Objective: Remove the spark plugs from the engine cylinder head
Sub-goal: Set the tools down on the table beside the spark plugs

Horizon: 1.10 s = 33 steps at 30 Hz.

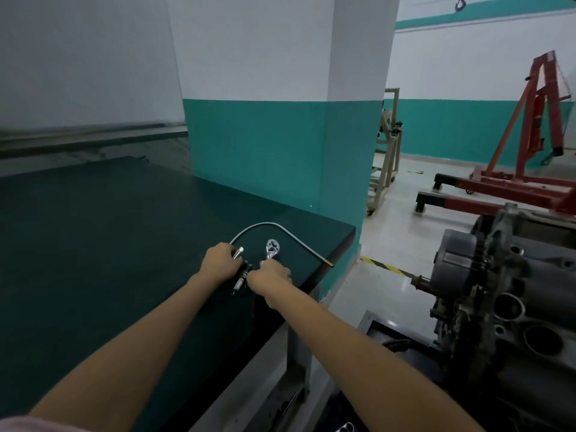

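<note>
Both hands reach onto the dark green workbench (109,229) near its right corner. My left hand (218,260) grips the knurled end of a flexible metal pick-up tool (268,225), which curves away to a brass tip at the bench edge. My right hand (270,275) grips the handle of a chrome ratchet (272,248), whose head lies on the bench. Between the hands lie spark plugs (239,282) on the bench top. The engine with its cylinder head (511,294) stands to the right, off the bench.
A teal and white pillar (280,135) rises behind the bench corner. A red engine hoist (530,145) and a beige stand (386,157) stand on the floor at the right. A dark tray (383,332) sits below the engine.
</note>
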Tool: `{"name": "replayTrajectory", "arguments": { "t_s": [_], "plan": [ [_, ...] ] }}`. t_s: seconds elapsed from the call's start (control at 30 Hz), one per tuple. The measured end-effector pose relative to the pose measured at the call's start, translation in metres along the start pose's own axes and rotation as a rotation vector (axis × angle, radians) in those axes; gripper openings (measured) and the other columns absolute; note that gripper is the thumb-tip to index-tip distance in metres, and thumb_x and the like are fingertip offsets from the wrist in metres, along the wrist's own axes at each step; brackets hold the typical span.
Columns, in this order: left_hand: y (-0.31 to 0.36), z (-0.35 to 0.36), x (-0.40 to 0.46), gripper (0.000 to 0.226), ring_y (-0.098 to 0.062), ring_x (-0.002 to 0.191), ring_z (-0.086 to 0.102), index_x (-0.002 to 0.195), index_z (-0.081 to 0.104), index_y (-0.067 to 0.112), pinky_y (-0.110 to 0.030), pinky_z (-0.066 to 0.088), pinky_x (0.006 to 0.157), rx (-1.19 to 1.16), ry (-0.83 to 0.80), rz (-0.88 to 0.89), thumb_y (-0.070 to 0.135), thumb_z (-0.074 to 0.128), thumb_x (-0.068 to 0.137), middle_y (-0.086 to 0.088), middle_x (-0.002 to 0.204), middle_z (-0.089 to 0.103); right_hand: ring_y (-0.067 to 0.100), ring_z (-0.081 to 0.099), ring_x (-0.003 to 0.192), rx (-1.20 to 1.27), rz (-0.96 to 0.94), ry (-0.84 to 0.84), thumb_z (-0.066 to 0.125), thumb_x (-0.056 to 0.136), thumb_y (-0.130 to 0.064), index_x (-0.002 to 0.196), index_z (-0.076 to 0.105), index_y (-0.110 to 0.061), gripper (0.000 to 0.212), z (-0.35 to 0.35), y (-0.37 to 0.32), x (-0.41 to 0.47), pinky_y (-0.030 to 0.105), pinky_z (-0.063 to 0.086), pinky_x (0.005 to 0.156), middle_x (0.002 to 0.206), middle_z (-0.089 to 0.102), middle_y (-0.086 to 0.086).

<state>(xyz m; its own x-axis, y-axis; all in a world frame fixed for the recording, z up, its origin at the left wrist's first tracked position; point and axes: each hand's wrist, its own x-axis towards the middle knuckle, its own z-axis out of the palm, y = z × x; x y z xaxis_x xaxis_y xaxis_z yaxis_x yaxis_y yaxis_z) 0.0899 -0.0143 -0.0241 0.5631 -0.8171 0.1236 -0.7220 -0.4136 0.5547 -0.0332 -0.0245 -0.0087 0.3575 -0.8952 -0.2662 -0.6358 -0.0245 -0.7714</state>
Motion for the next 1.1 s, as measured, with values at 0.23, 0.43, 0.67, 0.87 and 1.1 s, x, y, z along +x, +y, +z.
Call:
{"name": "replayTrajectory", "arguments": {
  "t_s": [0.23,0.43,0.67,0.87,1.1],
  "plan": [
    [-0.008,0.004,-0.009,0.039,-0.03,0.109,0.055,0.128,0.049,0.002,-0.031,0.041,0.085,-0.035,0.053,0.007,0.021,0.051,0.093,-0.016,0.119,0.06,0.03,0.052,0.107,0.155,-0.045,0.136,0.048,0.093,-0.019,0.103,0.04,-0.003,0.02,-0.012,0.012,0.009,0.032,0.042,0.086,0.126,0.049,0.02],
    [-0.022,0.004,-0.022,0.033,-0.032,0.108,0.055,0.123,0.054,0.001,-0.033,0.041,0.086,0.014,0.11,0.036,0.011,0.045,0.093,-0.018,0.118,0.061,0.035,0.045,0.12,0.031,-0.032,0.075,0.05,0.091,-0.015,0.13,0.033,0.004,0.046,-0.013,0.012,0.01,0.037,0.039,0.1,0.135,0.036,0.024],
    [-0.026,0.007,-0.026,0.027,-0.033,0.099,0.054,0.112,0.06,0.0,-0.037,0.04,0.083,0.106,0.109,0.135,0.015,0.051,0.091,-0.02,0.106,0.062,0.032,0.035,0.119,-0.264,-0.151,0.198,0.039,0.093,-0.022,0.126,0.044,0.001,0.041,-0.001,0.015,0.001,0.037,0.033,0.099,0.132,0.03,0.017],
    [-0.025,0.01,-0.024,0.029,-0.033,0.102,0.053,0.115,0.059,-0.001,-0.035,0.039,0.085,0.148,0.138,0.143,0.015,0.05,0.093,-0.022,0.11,0.059,0.031,0.055,0.098,-0.249,-0.219,0.122,0.04,0.094,-0.025,0.11,0.051,0.005,0.036,0.0,0.016,0.006,0.034,0.045,0.083,0.122,0.047,0.021],
    [-0.018,0.008,-0.014,0.029,-0.035,0.103,0.056,0.115,0.059,-0.002,-0.033,0.038,0.084,0.046,0.121,0.076,0.011,0.046,0.094,-0.021,0.111,0.063,0.034,0.054,0.108,-0.014,-0.193,0.091,0.047,0.091,-0.016,0.119,0.047,0.006,0.036,0.011,0.01,0.015,0.033,0.044,0.085,0.122,0.051,0.022]
  ]
}}
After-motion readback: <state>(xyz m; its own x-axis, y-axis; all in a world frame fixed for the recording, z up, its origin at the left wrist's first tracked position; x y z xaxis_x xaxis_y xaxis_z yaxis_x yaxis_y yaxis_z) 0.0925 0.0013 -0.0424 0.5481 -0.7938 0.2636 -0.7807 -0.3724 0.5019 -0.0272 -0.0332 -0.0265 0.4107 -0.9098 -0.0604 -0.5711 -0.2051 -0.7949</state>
